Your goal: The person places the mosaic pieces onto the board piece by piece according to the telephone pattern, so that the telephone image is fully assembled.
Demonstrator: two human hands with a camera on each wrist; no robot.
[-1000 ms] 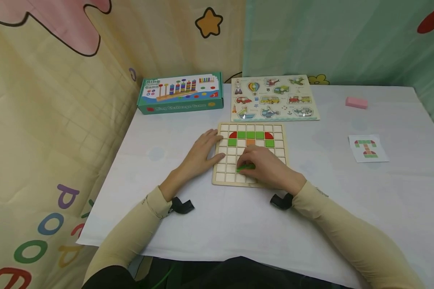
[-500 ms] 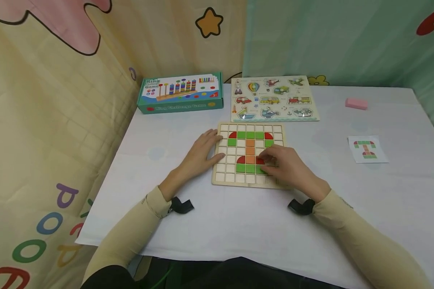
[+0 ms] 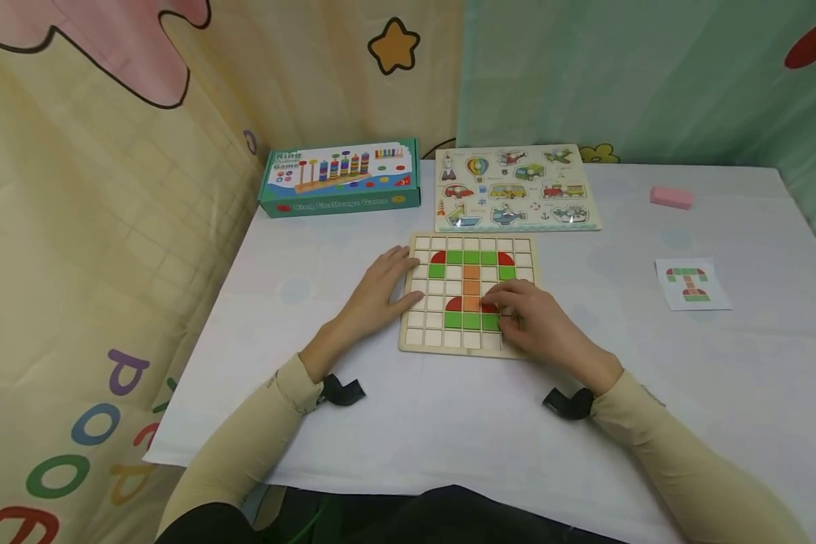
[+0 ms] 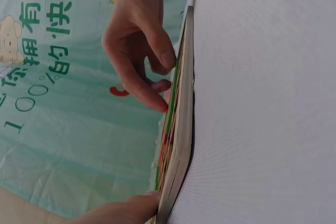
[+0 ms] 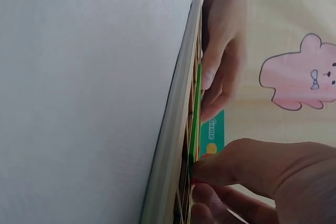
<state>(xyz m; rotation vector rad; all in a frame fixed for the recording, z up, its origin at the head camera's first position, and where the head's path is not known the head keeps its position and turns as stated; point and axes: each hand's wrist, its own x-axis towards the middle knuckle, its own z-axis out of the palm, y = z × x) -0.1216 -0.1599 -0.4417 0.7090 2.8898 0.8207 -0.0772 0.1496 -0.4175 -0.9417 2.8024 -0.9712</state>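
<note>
A square wooden grid board [image 3: 417, 336] lies on the table with flat coloured pieces in its cells. Green squares [image 3: 471, 258] form a top row between red rounded pieces, an orange column [image 3: 471, 287] runs down the middle, and another green row [image 3: 471, 321] lies near the bottom. My left hand [image 3: 374, 291] rests at the board's left edge, fingers extended, thumb on the rim. My right hand [image 3: 537, 321] is over the lower right of the board. Its fingertips touch the lower right red piece [image 3: 491, 308], partly covering it; thumb and forefinger are apart in the left wrist view.
A pattern card [image 3: 693, 285] with a similar coloured figure lies on the right, a pink block [image 3: 671, 198] behind it. At the back stand a green ring game box [image 3: 340, 181] and a vehicle picture puzzle [image 3: 517, 189]. Printed curtains surround the table.
My right hand has moved right from the lower green row to the lower right red piece, uncovering the orange column and lower pieces. The left hand has stayed in place.
</note>
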